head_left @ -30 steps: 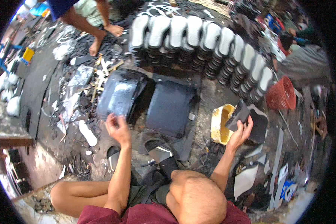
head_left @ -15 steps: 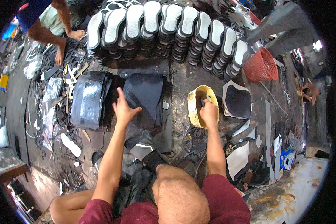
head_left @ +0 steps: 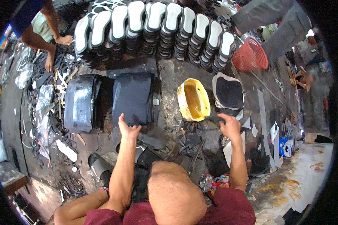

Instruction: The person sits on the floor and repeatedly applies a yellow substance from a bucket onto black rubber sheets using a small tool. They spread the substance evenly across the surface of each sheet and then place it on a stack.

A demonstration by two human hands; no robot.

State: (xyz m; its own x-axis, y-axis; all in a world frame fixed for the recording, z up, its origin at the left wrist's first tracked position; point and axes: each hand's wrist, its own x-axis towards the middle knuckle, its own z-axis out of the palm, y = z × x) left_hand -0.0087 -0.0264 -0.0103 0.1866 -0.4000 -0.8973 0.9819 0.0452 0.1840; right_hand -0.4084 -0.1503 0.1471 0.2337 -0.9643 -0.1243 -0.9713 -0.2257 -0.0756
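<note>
Red basket [head_left: 245,56] beside another person's grey-trousered legs [head_left: 287,33].

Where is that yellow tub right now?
In the head view, the yellow tub stands just right of centre, between a stack of dark sheets and a black, pale-edged pile, beyond the right hand.

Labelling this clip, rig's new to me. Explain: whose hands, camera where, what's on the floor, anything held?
No machine: a person's bare hands. The camera, left of a fisheye pair, is worn on the head and looks down, so edges bend. On the floor: glossy black sheets, matte black sheets, a yellow tub, dark pieces with pale edges; beyond them, stacks of white-topped soles and a red basket. The left hand is open by the matte sheets' near edge, nothing visible in it. The right hand is near the tub; whether its fingers pinch something dark is unclear.
</note>
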